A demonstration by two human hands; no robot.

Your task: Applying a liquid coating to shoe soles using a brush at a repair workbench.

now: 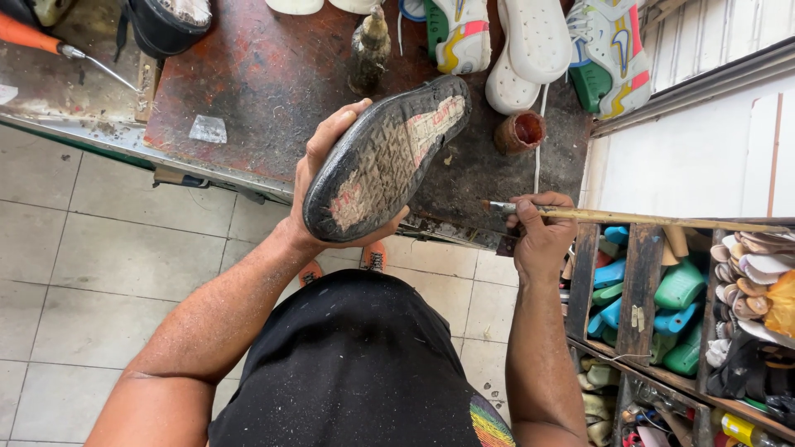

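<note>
Pale floor tiles [91, 273], dusty and grey-grouted, fill the left of what we see, and beyond them runs a workbench [273, 74] with a rust-red, scuffed top speckled with grit and a worn metal edge. We hold a shoe [385, 157] in the left hand [319, 186], sole up and tilted, just above the near edge of the bench; the fingers wrap around its underside and the thumb rests along the left rim. The sole is black rubber with a fine ribbed tread, worn through the middle to a pale, reddish patch. Our right hand [538, 236] pinches a thin brush [629, 217] with a long, yellowish wooden handle, its short bristled tip pointing left, near the shoe but apart from it.

Just beyond the brush stands a small round pot [520, 131], brown and crusted, with a dark red inside. A grimy bottle [368, 51] rises at the far edge, and we think it is coated in dried glue. White sneakers [538, 41] with green, yellow and pink trim lie far right. Near right, a wooden rack [642, 281] holds smooth blue and green plastic shoe forms [679, 285].
</note>
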